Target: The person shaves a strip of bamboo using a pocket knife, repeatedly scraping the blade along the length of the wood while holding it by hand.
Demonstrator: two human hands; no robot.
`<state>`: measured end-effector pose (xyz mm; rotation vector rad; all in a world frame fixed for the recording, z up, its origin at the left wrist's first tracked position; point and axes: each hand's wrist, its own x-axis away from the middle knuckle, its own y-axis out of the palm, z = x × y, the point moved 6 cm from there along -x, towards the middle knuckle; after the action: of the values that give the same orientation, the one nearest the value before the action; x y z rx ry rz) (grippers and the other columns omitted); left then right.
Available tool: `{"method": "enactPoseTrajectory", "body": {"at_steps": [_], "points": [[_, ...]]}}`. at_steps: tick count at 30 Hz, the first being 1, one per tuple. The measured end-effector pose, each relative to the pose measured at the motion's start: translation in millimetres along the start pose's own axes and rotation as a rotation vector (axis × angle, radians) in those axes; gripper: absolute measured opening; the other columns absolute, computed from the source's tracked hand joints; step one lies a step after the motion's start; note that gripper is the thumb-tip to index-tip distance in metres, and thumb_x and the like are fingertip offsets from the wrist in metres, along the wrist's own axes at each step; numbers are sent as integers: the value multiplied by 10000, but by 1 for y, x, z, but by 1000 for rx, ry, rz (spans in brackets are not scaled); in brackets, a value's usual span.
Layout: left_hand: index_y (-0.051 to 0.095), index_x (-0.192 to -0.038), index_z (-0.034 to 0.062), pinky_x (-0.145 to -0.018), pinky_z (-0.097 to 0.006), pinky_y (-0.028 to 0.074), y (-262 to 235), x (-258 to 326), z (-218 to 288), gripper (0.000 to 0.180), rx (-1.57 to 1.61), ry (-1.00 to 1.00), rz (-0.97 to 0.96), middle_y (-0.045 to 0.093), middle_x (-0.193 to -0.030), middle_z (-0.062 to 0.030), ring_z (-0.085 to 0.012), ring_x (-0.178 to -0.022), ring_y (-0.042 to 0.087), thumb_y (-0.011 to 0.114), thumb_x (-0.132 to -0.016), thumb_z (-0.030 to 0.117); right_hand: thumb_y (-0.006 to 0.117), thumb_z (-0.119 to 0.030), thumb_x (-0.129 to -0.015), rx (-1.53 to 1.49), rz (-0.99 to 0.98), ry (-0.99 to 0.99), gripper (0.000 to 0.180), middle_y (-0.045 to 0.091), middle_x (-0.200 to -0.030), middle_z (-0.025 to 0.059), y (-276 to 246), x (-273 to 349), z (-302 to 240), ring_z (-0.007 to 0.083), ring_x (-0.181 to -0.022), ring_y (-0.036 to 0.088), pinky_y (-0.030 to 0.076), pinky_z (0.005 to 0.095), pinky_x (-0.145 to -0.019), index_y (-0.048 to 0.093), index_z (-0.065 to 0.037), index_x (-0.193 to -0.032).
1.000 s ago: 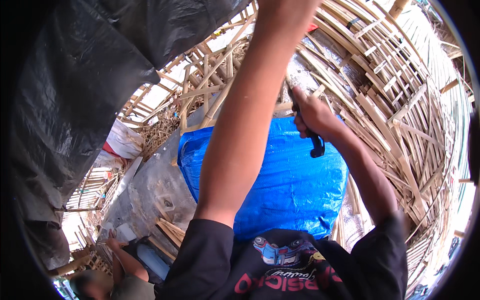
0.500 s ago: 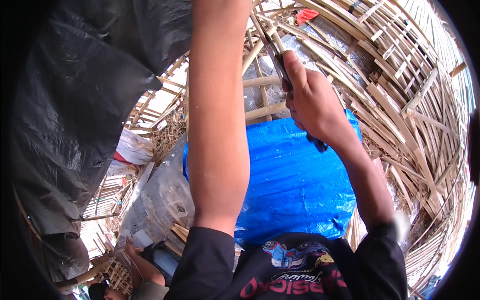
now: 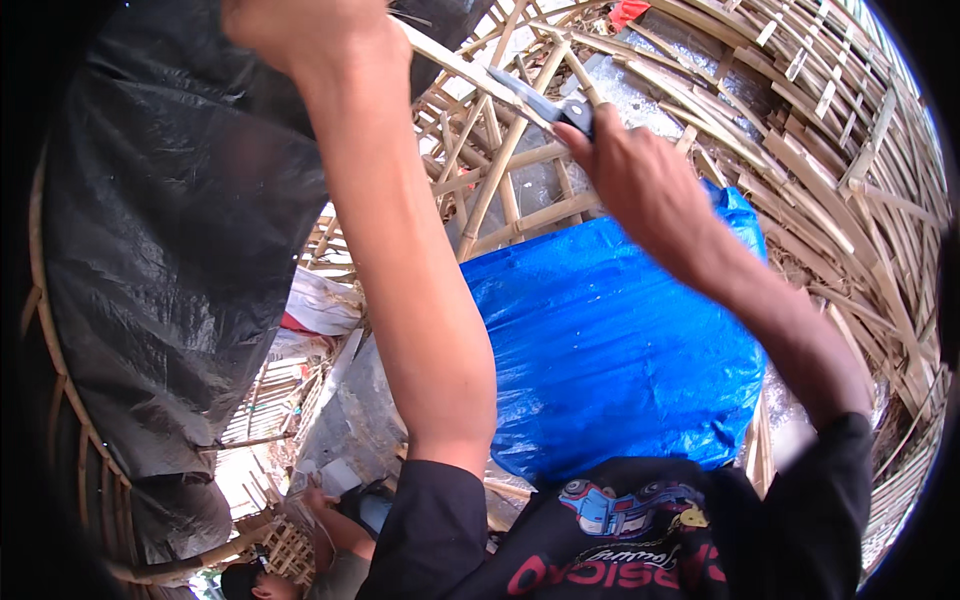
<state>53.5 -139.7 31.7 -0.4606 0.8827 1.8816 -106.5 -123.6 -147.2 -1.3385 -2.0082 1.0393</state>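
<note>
Looking down with the head camera, I see the right hand with its fingers curled tight round the dark handle of a knife, and no gap left in the grip. The thumb sits up near the start of the blade. The blade lies along a thin pale strip, very close to it, but I can't tell if the edge is biting in. That strip is up past the blue sheet, slanting from the knife toward the left hand. The top of the view cuts that hand off, so I can't tell how far its fingers are open or what they hold. Behind the knife are crossed bamboo poles, and a big heap of split sticks lies off to the right. It looks to me like a shaving job. To do it well, I'd keep the blade nearly flat on the strip and take long, thin, gentle slices. I'd keep the strip steady and straight so it doesn't wobble. The thumb looks very near the strip's end, so I'd tuck it safely behind the edge, because a slip there could hurt.
</note>
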Motion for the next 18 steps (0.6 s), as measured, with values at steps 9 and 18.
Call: {"method": "enactPoseTrajectory", "body": {"at_steps": [9,18], "points": [[307,-670,186,-384,-278,156,27,4,0,414,-126,-24,243,238,-518,32,-98,-396,193,378,-1048,337,384,-605,-1057,-778,114,199,706,463,-585,26,-51,18,31,138,-567,467,425,354,-579,576,9,-766],[155,-700,156,-484,-303,185,1,-6,17,247,-318,39,-54,157,-579,-27,-135,-492,149,270,-919,154,358,-552,-1079,-718,213,-63,717,441,-568,169,-17,15,-15,244,-524,459,408,454,-578,468,39,-688]]}}
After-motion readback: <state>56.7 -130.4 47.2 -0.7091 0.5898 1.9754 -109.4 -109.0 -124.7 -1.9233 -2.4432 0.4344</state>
